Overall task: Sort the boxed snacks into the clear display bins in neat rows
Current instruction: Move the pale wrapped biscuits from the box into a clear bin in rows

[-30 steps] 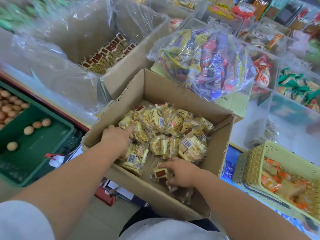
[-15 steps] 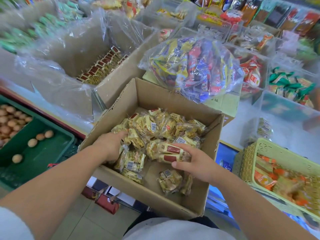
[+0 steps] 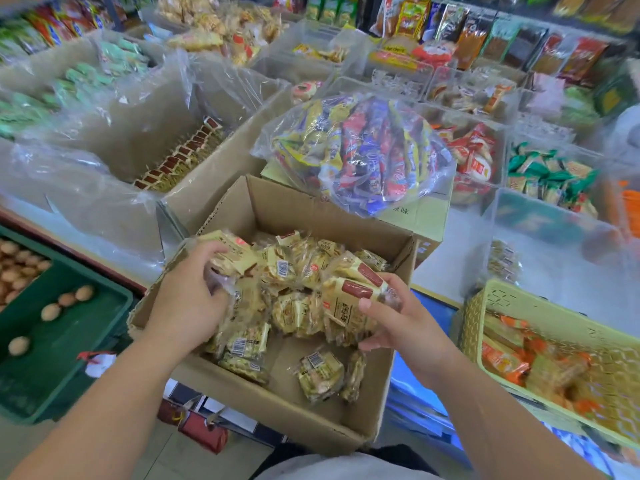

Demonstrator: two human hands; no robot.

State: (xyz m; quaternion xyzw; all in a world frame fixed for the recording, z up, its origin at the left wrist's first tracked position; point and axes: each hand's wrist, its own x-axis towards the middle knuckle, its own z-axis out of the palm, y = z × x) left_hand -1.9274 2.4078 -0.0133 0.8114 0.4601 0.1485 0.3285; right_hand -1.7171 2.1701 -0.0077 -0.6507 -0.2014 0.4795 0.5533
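An open cardboard box (image 3: 311, 202) in front of me holds several yellow wrapped snack packs (image 3: 294, 271). My left hand (image 3: 187, 299) grips a bunch of these packs at the box's left side. My right hand (image 3: 401, 317) holds a stack of packs with dark red labels (image 3: 349, 303) at the right side, thumb on top. A few loose packs (image 3: 320, 375) lie on the box floor near me. A plastic-lined carton (image 3: 138, 140) at the left back holds a neat row of the same red-labelled packs (image 3: 180, 154).
A clear bag of mixed blue, red and yellow snacks (image 3: 360, 154) sits just behind the box. Clear display bins (image 3: 540, 216) with snacks stand at the right back. A yellow basket (image 3: 519, 306) is at the right, a green crate with eggs (image 3: 65, 323) at the left.
Both hands have gathered snack packs and lifted them within the box. The right hand went from one pack on the box floor to a stack held higher.
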